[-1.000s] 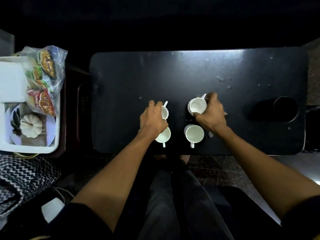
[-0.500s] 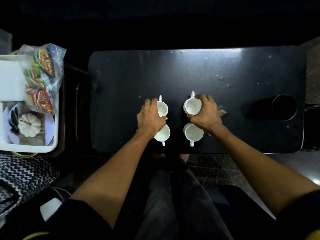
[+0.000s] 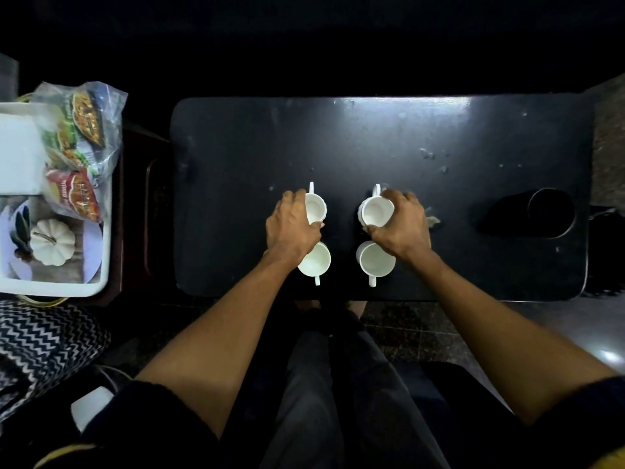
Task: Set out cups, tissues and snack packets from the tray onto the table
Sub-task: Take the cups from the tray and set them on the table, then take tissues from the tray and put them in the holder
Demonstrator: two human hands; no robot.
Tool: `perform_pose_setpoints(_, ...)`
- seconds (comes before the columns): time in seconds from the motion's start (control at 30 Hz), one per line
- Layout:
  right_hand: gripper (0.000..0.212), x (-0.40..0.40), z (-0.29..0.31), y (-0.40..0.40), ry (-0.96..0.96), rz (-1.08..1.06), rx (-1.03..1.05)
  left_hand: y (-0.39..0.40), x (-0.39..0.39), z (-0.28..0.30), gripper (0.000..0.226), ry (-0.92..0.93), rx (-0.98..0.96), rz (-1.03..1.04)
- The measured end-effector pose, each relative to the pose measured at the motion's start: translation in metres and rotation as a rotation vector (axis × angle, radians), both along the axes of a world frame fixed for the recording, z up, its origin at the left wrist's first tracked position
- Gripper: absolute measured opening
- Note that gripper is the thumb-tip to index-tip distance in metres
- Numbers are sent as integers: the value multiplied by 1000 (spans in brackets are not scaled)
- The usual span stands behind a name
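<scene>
Several white cups stand in a square on the black table [image 3: 372,137]. My left hand [image 3: 291,228] grips the far left cup [image 3: 316,208], whose handle points away from me. My right hand [image 3: 400,225] grips the far right cup [image 3: 376,211], handle also pointing away. The near left cup [image 3: 316,262] and near right cup [image 3: 376,264] stand free with handles toward me, partly under my wrists. On the left, a white tray [image 3: 98,258] holds snack packets [image 3: 77,154] in a clear bag and a white tissue stack [image 3: 18,154].
A white pumpkin ornament [image 3: 52,242] lies in the tray. A dark cylindrical container [image 3: 537,214] lies on the table's right side. A zigzag-patterned cloth [image 3: 44,340] is at the lower left. My legs are below the table's near edge.
Both far cups have been turned so their handles point straight away, and shifted slightly outward. My hands stay wrapped round them.
</scene>
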State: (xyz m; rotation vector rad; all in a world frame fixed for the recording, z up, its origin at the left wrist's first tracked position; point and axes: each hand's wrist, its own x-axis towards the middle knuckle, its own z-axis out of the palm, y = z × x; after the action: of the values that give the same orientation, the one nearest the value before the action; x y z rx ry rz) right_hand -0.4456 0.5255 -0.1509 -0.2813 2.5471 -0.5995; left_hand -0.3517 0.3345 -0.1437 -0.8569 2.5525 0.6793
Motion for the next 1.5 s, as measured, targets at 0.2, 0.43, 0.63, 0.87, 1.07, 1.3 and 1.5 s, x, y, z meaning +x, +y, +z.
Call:
perform_pose_setpoints(0.2,71,0,-1,-1,-15,-5,23,-1,-2,0,63,-3,2,-2)
perform_pose_setpoints(0.43,63,4,0,-1,5,-6,-32,-1,-1,-2,60,0,-2,4)
perform_pose_setpoints(0.63,66,3,-1,-1,-5,-10,-23,1,0,-3,61,-1,-7,7)
perform_pose_setpoints(0.87,81,1,5,-7,-35,52,96,-1,-1,3,72,-32,19,12)
perform_pose_setpoints(1.07,68,7,32,-32,152,104,87,-12,6,26,76,-22,83,28)
perform_pose_setpoints(1.3,59,24,83,-121,173,327,-63,-54,45,66,59,153,88,167)
perform_pose_setpoints(1.5,65,73,118,-232,107,593,-108,-115,104,89,53,266,23,309)
